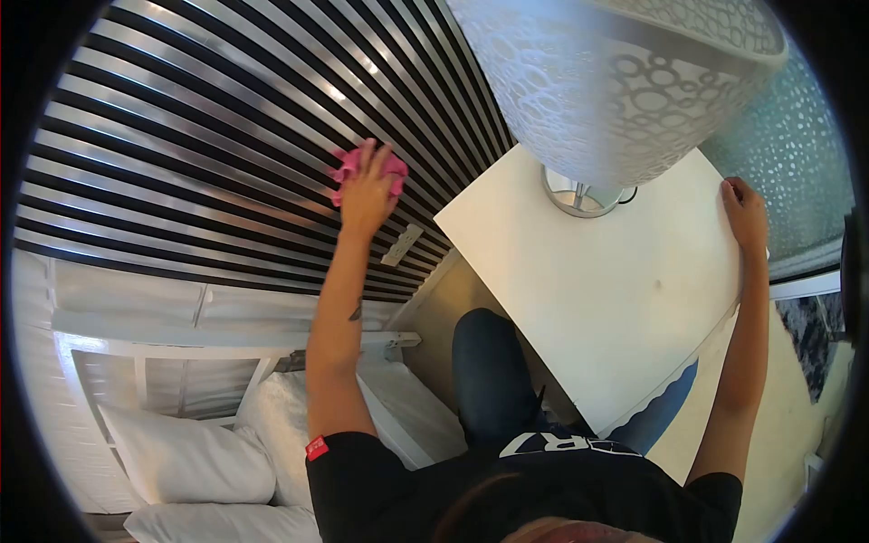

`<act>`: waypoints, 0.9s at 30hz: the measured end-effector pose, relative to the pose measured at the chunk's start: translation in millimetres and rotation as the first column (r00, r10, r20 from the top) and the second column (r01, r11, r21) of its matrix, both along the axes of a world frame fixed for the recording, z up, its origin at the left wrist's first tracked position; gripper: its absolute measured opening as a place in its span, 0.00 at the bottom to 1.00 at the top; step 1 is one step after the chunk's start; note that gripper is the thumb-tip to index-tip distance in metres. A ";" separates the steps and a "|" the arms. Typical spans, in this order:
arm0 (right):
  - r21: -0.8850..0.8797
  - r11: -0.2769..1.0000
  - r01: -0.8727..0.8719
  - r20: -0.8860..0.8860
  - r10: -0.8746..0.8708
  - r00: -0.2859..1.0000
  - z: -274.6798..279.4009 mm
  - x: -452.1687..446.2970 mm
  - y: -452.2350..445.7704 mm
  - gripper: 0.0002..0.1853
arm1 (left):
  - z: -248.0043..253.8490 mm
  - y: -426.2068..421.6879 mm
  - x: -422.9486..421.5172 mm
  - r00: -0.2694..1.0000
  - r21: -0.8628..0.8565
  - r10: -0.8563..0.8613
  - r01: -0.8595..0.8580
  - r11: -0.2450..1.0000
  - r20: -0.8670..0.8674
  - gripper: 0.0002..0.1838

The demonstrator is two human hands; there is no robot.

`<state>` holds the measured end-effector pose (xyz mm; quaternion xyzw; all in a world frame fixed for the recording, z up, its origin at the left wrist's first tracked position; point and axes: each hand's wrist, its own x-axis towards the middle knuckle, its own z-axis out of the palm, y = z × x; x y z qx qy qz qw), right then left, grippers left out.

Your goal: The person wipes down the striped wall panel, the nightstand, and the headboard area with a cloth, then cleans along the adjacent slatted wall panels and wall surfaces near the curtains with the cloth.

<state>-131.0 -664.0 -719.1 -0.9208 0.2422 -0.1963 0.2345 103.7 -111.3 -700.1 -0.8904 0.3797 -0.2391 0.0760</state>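
My left hand [366, 195] presses a crumpled pink cloth [398, 172] against the slatted wall panel [226, 118], which has dark grooves between shiny strips. The fingers lie over the cloth, with parts of it sticking out on both sides. My right hand [748, 215] is at the right edge of a white tabletop [597, 290], its fingers curled in at that edge. On the table stands a lamp with a white shade [652, 100] patterned with rings, on a round chrome base [579, 197].
Just below my left hand, a wall outlet [402, 244] is set in the panel. At lower left are a white bed frame [181, 342] and white pillows [190, 452]. Frosted glass [787, 163] rises at the right. My knee [493, 371] is close to the table's edge.
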 end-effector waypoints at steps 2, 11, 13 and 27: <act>-0.012 1.000 -0.028 0.025 0.028 0.999 -4.8 1.3 -4.4 0.15 | 44.1 6.5 -7.5 0.994 -0.009 0.042 -0.042 0.999 0.102 0.18; 0.037 0.998 -0.054 0.069 0.051 0.996 -18.1 3.9 -14.8 0.15 | 132.2 5.9 -3.2 0.882 -0.024 0.088 -0.086 0.996 0.462 0.14; 0.039 0.998 -0.055 0.056 0.052 0.997 -13.8 2.4 -10.7 0.15 | 82.2 7.9 -4.6 0.943 0.019 0.075 -0.086 0.996 0.325 0.18; -0.005 1.000 -0.008 0.004 0.008 1.000 0.8 1.6 1.9 0.17 | -76.8 -7.0 -24.6 0.986 -0.050 0.150 -0.153 0.987 -0.069 0.19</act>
